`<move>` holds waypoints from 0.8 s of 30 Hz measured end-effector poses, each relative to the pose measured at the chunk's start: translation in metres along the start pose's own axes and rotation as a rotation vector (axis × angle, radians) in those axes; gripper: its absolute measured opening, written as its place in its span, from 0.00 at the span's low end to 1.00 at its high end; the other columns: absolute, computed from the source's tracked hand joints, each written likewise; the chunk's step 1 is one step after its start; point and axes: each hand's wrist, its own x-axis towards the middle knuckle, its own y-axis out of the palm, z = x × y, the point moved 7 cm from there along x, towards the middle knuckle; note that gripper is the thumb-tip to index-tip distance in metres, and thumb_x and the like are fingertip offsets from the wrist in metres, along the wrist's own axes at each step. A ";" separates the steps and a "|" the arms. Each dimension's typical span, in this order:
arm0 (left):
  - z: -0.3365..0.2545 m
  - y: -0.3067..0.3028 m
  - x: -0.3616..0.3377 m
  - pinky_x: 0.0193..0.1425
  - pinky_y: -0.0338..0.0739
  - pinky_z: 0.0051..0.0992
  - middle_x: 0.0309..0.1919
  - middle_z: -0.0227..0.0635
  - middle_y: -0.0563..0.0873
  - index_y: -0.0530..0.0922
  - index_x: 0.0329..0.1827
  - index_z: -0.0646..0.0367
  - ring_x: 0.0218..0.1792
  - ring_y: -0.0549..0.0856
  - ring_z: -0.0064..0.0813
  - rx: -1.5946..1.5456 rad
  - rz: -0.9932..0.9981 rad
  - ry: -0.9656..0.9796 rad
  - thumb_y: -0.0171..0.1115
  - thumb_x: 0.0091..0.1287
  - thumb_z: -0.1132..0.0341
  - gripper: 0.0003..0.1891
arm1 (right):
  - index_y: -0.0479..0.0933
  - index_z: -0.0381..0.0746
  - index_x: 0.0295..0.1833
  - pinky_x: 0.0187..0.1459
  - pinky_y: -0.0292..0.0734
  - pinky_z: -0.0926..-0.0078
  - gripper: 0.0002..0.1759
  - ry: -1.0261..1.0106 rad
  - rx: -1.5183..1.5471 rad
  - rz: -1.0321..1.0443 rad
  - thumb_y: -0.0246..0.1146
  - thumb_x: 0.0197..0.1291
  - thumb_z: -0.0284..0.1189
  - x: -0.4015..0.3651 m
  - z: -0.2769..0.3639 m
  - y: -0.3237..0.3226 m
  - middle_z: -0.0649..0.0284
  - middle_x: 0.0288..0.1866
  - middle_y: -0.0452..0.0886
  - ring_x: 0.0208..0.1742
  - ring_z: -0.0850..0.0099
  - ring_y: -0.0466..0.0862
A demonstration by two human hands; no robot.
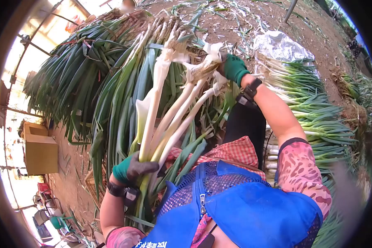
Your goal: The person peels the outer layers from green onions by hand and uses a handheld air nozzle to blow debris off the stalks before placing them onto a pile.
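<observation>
A blue vest (252, 206) with a mesh front and a zip fills the near edge, with a red checked cloth (235, 151) showing just beyond it. The left hand (134, 169), in a green and dark glove, is closed tight around a bunch of green onions (173, 120) low on the stalks, where the white shafts turn to green leaves. The bunch runs away from the body, up and to the right, and its leaves hang down past the left wrist. The right hand (235, 68), in a green glove, is at the far end of the bunch, its fingers curled shut on the pale root ends and loose peeling skin. Each wrist carries a dark strap. A large heap of onions (82, 70) lies behind the bunch on the left, leaves fanning out leftwards. On the right a stack of cleaned onions (318, 120) lies beside the right arm, and a silver sheet (279, 45) sits at its far end. A cardboard box (39, 153) stands far left on the earth floor (318, 37)
</observation>
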 end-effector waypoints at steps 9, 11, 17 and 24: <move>0.023 -0.012 0.003 0.44 0.78 0.29 0.39 0.32 0.84 0.81 0.54 0.63 0.38 0.83 0.28 0.144 0.028 0.004 0.69 0.55 0.62 0.24 | 0.78 0.34 0.58 0.53 0.82 0.67 0.16 -0.072 0.782 -0.310 0.54 0.74 0.32 0.050 -0.170 -0.048 0.56 0.47 0.86 0.47 0.66 0.85; 0.006 -0.005 0.008 0.44 0.77 0.28 0.39 0.32 0.84 0.81 0.54 0.64 0.38 0.82 0.27 0.159 0.018 0.007 0.70 0.55 0.59 0.25 | 0.75 0.34 0.62 0.57 0.80 0.67 0.18 -0.340 1.261 -0.025 0.56 0.73 0.32 0.034 -0.088 -0.082 0.56 0.52 0.84 0.51 0.66 0.84; -0.006 0.008 0.026 0.43 0.76 0.26 0.34 0.30 0.84 0.80 0.54 0.62 0.36 0.81 0.23 0.121 0.008 0.106 0.70 0.57 0.63 0.22 | 0.70 0.34 0.68 0.66 0.76 0.65 0.29 -0.738 1.076 0.137 0.66 0.65 0.35 -0.012 0.095 -0.093 0.55 0.61 0.81 0.56 0.64 0.83; -0.002 0.024 0.057 0.36 0.79 0.27 0.33 0.32 0.83 0.79 0.50 0.62 0.32 0.82 0.22 0.216 -0.106 0.246 0.67 0.60 0.65 0.17 | 0.78 0.42 0.56 0.47 0.83 0.61 0.18 -0.134 1.787 0.006 0.64 0.66 0.39 0.015 0.122 0.074 0.55 0.42 0.87 0.42 0.60 0.87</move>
